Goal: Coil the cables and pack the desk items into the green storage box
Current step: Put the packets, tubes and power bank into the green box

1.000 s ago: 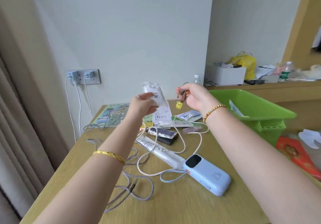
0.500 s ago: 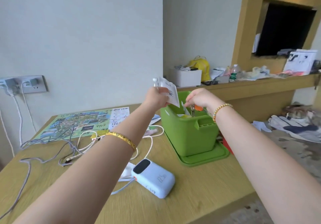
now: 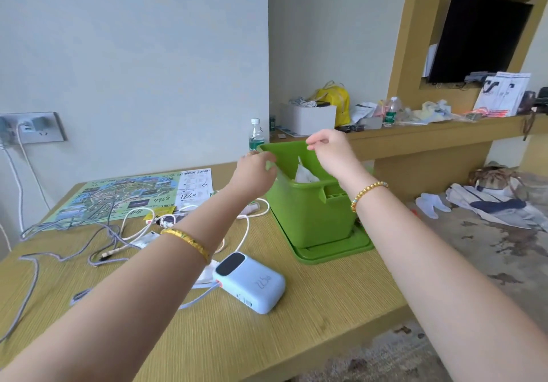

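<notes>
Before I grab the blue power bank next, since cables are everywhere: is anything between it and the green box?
Nothing visible blocks the way: the desk between the blue power bank and the green box is bare. But a cable runs from the power bank's left end, so it may trail along when lifted.

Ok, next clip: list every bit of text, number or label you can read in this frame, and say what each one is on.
"22.5W" (roughly): blue power bank, side face.
"126" and "6", handwritten: white slip at the right edge of the map sheet.
"808", handwritten, uncertain: map sheet.
Too small or blurred: map's printed captions, water bottle label, yellow sachet, white papers on the shelf, the packet in the green storage box.
</notes>
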